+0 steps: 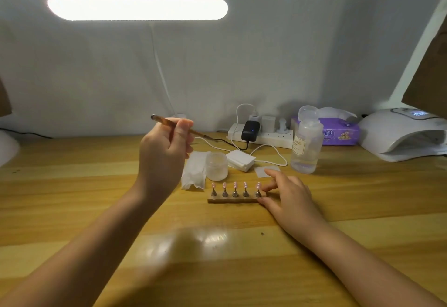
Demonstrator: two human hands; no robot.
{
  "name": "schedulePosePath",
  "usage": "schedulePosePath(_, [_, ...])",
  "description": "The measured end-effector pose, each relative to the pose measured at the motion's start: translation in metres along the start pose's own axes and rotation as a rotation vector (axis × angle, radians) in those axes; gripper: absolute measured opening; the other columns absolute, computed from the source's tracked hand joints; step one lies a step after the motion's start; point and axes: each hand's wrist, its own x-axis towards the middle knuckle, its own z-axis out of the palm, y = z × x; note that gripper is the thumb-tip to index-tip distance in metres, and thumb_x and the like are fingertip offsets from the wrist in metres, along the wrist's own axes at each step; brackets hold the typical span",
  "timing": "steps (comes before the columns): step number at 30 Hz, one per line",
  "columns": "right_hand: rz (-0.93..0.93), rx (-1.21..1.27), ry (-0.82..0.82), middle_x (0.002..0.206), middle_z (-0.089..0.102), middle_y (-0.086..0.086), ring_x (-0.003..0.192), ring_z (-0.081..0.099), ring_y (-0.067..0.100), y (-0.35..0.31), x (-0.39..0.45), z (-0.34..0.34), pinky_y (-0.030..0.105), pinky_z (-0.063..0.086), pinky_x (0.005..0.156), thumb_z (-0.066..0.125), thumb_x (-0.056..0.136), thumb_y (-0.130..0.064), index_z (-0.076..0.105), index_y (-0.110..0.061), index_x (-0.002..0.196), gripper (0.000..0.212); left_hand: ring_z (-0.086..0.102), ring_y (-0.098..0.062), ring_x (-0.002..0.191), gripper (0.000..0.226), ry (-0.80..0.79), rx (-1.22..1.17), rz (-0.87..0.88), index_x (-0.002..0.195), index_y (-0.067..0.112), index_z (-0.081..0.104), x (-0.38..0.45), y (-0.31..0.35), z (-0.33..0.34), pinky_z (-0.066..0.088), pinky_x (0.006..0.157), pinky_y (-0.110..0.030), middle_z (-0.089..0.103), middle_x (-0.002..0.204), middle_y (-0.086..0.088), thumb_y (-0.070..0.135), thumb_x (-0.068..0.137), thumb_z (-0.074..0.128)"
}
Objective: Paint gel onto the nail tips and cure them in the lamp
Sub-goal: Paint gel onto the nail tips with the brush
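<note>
The left hand [167,154] was lifted above the wooden table [96,210]. Its fingers were curled round a thin brown brush [183,127], which pointed to the right with its dark tip over the table. The right hand [287,193] rested on the table, and its fingers pinched the right end of a small brown wooden holder bar [232,200]. Five pink nail tips [235,185] stood in a row on little metal stands in that bar.

Just behind the bar was a small frosted jar [216,166] with no lid on it. I could not tell what was in it. Beside the jar lay a crumpled white tissue [193,171] and a stack of white square pads [241,160]. A tall clear plastic bottle [306,144] stood to the right, with clear liquid low down inside it. Behind it lay a purple pack of wipes [338,132]. The white curing lamp [404,135] sat at the far right, well apart from the nail tips, and its little screen was lit. A white power strip [263,136] lay by the wall.
</note>
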Motion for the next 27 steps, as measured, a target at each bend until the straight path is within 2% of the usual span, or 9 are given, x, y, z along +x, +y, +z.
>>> schedulePosePath(4, [-0.017, 0.006, 0.045, 0.102, 0.060, -0.019, 0.111, 0.042, 0.006, -0.001, -0.001, 0.001, 0.024, 0.030, 0.090, 0.068, 0.086, -0.032, 0.042, -0.031, 0.136, 0.057, 0.063, -0.023, 0.068, 0.026, -0.070, 0.196, 0.000, 0.093, 0.006, 0.063, 0.004, -0.006, 0.015, 0.054, 0.058, -0.035, 0.065, 0.077, -0.007, 0.022, 0.103, 0.045])
schedulePosePath(7, [-0.023, 0.001, 0.065, 0.102, 0.062, -0.019, 0.110, 0.043, 0.006, 0.000, -0.001, 0.002, 0.025, 0.030, 0.089, 0.069, 0.086, -0.031, 0.044, -0.031, 0.134, 0.055, 0.055, -0.017, 0.061, 0.029, -0.145, 0.343, 0.010, 0.094, 0.003, 0.063, 0.005, -0.015, 0.023, 0.041, 0.049, -0.025, 0.061, 0.075, -0.005, 0.022, 0.103, 0.044])
schedulePosePath(11, [-0.022, -0.010, 0.084, 0.102, 0.064, -0.018, 0.110, 0.045, 0.007, 0.000, -0.001, 0.003, 0.026, 0.032, 0.090, 0.069, 0.086, -0.032, 0.045, -0.031, 0.133, 0.053, 0.054, -0.013, 0.069, 0.026, -0.240, 0.376, -0.022, 0.095, 0.009, 0.059, 0.012, -0.018, 0.031, 0.047, 0.059, -0.029, 0.058, 0.079, 0.001, 0.024, 0.104, 0.041])
schedulePosePath(14, [-0.023, -0.007, 0.090, 0.103, 0.065, -0.019, 0.110, 0.045, 0.006, 0.001, -0.002, 0.004, 0.026, 0.031, 0.089, 0.069, 0.086, -0.032, 0.045, -0.032, 0.133, 0.052, 0.052, -0.009, 0.070, 0.023, -0.278, 0.432, -0.012, 0.094, 0.014, 0.056, 0.017, -0.021, 0.036, 0.039, 0.055, -0.021, 0.053, 0.077, 0.009, 0.026, 0.104, 0.040])
schedulePosePath(17, [-0.022, -0.009, 0.097, 0.103, 0.066, -0.018, 0.110, 0.045, 0.006, 0.002, -0.002, 0.004, 0.026, 0.031, 0.089, 0.069, 0.085, -0.033, 0.046, -0.031, 0.132, 0.052, 0.051, -0.009, 0.070, 0.023, -0.330, 0.486, -0.004, 0.097, 0.014, 0.056, 0.020, -0.024, 0.038, 0.035, 0.056, -0.019, 0.055, 0.081, 0.006, 0.027, 0.105, 0.039])
schedulePosePath(20, [-0.018, -0.013, 0.092, 0.105, 0.066, -0.018, 0.110, 0.046, 0.007, 0.002, -0.002, 0.004, 0.027, 0.032, 0.090, 0.069, 0.085, -0.033, 0.046, -0.030, 0.132, 0.052, 0.055, -0.015, 0.081, 0.026, -0.398, 0.499, -0.015, 0.104, 0.011, 0.059, 0.021, -0.026, 0.041, 0.040, 0.064, -0.022, 0.060, 0.092, 0.000, 0.028, 0.104, 0.039])
schedulePosePath(22, [-0.016, -0.018, 0.089, 0.105, 0.066, -0.019, 0.110, 0.046, 0.007, 0.001, -0.002, 0.004, 0.028, 0.033, 0.091, 0.068, 0.086, -0.034, 0.046, -0.030, 0.132, 0.052, 0.055, -0.015, 0.084, 0.026, -0.435, 0.509, -0.027, 0.107, 0.010, 0.059, 0.020, -0.027, 0.042, 0.038, 0.062, -0.019, 0.061, 0.094, -0.001, 0.028, 0.104, 0.040])
schedulePosePath(27, [-0.011, -0.017, 0.092, 0.106, 0.066, -0.018, 0.111, 0.046, 0.007, 0.001, -0.002, 0.004, 0.029, 0.033, 0.092, 0.068, 0.086, -0.033, 0.046, -0.030, 0.132, 0.051, 0.059, -0.017, 0.078, 0.024, -0.356, 0.433, -0.046, 0.102, 0.009, 0.061, 0.020, -0.029, 0.041, 0.043, 0.062, -0.019, 0.065, 0.090, -0.004, 0.025, 0.103, 0.043])
